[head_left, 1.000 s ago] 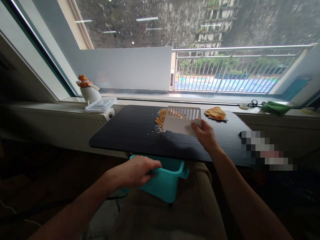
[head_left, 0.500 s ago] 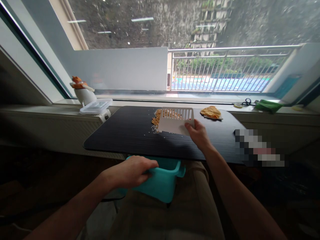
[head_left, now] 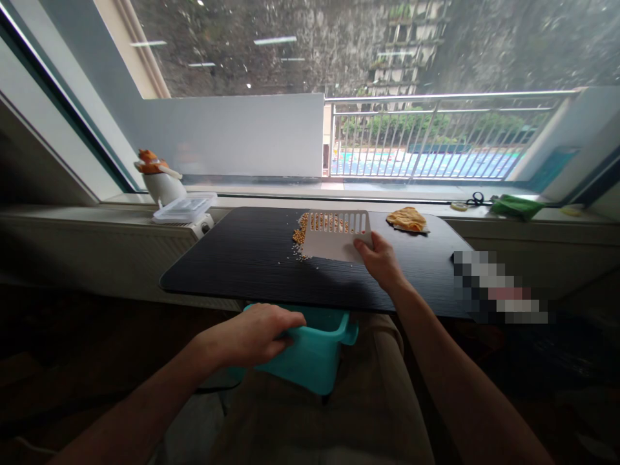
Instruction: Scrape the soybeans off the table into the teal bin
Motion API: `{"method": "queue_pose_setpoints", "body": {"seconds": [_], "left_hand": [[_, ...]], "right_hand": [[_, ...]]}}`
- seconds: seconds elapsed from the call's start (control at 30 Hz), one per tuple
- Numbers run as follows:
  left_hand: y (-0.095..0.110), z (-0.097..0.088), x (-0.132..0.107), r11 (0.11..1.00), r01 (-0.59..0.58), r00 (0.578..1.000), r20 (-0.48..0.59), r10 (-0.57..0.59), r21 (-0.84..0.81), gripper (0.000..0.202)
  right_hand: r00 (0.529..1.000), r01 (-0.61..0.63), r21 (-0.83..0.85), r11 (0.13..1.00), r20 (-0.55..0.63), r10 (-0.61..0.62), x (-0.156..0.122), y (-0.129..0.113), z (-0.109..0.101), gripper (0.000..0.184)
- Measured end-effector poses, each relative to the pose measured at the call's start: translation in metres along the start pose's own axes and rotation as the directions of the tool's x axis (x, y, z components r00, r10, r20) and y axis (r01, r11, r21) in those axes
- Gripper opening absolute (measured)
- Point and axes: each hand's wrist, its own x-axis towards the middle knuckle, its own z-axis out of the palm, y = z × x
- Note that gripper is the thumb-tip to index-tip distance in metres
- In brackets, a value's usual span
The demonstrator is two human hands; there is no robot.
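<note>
My right hand [head_left: 380, 259] grips the right end of a flat white slotted scraper [head_left: 329, 247], thumb on its face. The scraper leans over the dark tabletop [head_left: 227, 258], its row of slots along the upper part. Golden kernels [head_left: 299, 236] show at its left edge and through the slots, with small white grains [head_left: 301, 253] scattered around them. Below the table's front edge, my left hand [head_left: 264, 332] is closed over the rim of a turquoise plastic bin [head_left: 314, 361] at my lap. The bin's inside is mostly hidden.
A folded yellow cloth [head_left: 407, 219] lies at the table's back right. On the ledge at left are a clear plastic box [head_left: 186, 206] and a white figure with an orange top [head_left: 165, 184]. Black scissors [head_left: 475, 199] and a green cloth-like item [head_left: 517, 206] rest on the right sill.
The scraper and my right hand have shifted slightly left, toward the golden kernels. My left hand stays on the bin.
</note>
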Motion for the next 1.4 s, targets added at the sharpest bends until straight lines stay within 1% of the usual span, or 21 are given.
{"method": "queue_pose_setpoints", "body": {"seconds": [0.13, 0.27, 0.4, 0.53, 0.73, 0.83, 0.93, 0.97, 1.0, 1.03, 1.1, 1.13, 1.17, 1.23, 1.4], "left_hand": [[0.001, 0.000, 0.000, 1.000, 0.005, 1.000, 0.003, -0.005, 0.000, 0.010], [0.001, 0.000, 0.000, 1.000, 0.011, 1.000, 0.005, -0.011, 0.004, 0.007], [0.002, -0.001, -0.001, 1.000, 0.014, 1.000, 0.007, -0.014, 0.006, 0.007], [0.001, -0.001, -0.003, 1.000, 0.008, 1.000, 0.007, -0.008, 0.002, 0.009], [-0.002, 0.000, -0.006, 1.000, -0.001, 1.000, 0.008, 0.001, -0.021, 0.009], [-0.003, 0.000, -0.005, 1.000, 0.002, 1.000, 0.009, -0.002, -0.025, 0.009], [-0.004, 0.001, -0.005, 1.000, 0.002, 1.000, 0.001, -0.002, -0.022, 0.010], [-0.004, 0.001, -0.006, 1.000, 0.003, 1.000, 0.000, -0.003, -0.021, 0.010], [-0.004, 0.001, -0.006, 1.000, 0.005, 1.000, 0.001, -0.005, -0.019, 0.010], [-0.003, 0.001, -0.006, 1.000, 0.007, 1.000, 0.001, -0.007, -0.018, 0.010], [-0.003, 0.001, -0.006, 1.000, 0.007, 1.000, -0.001, -0.007, -0.016, 0.010], [-0.003, 0.001, -0.005, 1.000, 0.005, 1.000, -0.002, -0.005, -0.014, 0.010], [-0.003, 0.001, -0.005, 1.000, 0.003, 1.000, -0.004, -0.003, -0.013, 0.010], [-0.003, 0.002, -0.004, 1.000, -0.003, 1.000, -0.007, 0.003, -0.010, 0.011], [-0.004, 0.003, -0.003, 1.000, -0.002, 1.000, -0.007, 0.002, -0.011, 0.011]], "right_hand": [[1.000, -0.004, 0.001, 1.000, 0.019, 0.004, -0.003, -0.003, -0.006, 0.024], [1.000, 0.002, 0.016, 1.000, 0.015, -0.002, -0.005, -0.007, -0.013, 0.026], [0.999, 0.002, 0.039, 0.999, 0.032, -0.004, -0.007, -0.009, -0.008, 0.025], [0.994, -0.009, 0.060, 0.998, 0.109, 0.002, -0.014, -0.005, -0.003, 0.029], [0.970, -0.029, 0.079, 0.996, 0.243, 0.009, -0.025, 0.003, -0.013, 0.026], [0.967, -0.044, 0.102, 0.994, 0.256, 0.017, -0.028, 0.001, -0.015, 0.027], [0.946, -0.093, 0.116, 0.989, 0.319, 0.051, -0.031, -0.004, -0.020, 0.028], [0.944, -0.107, 0.120, 0.987, 0.323, 0.063, -0.030, -0.005, -0.023, 0.029], [0.953, -0.112, 0.126, 0.986, 0.295, 0.070, -0.029, -0.005, -0.027, 0.030], [0.970, -0.104, 0.131, 0.986, 0.231, 0.071, -0.026, -0.006, -0.031, 0.031], [0.998, -0.054, 0.115, 0.992, 0.026, 0.052, -0.018, -0.005, -0.040, 0.032], [0.997, -0.030, 0.093, 0.995, -0.071, 0.036, -0.014, -0.004, -0.043, 0.032], [0.990, -0.014, 0.068, 0.998, -0.138, 0.023, -0.009, -0.003, -0.045, 0.031], [0.983, 0.000, 0.030, 1.000, -0.183, 0.005, 0.000, -0.001, -0.046, 0.029], [0.990, 0.001, 0.009, 1.000, -0.139, 0.000, 0.008, 0.001, -0.036, 0.024]]}}
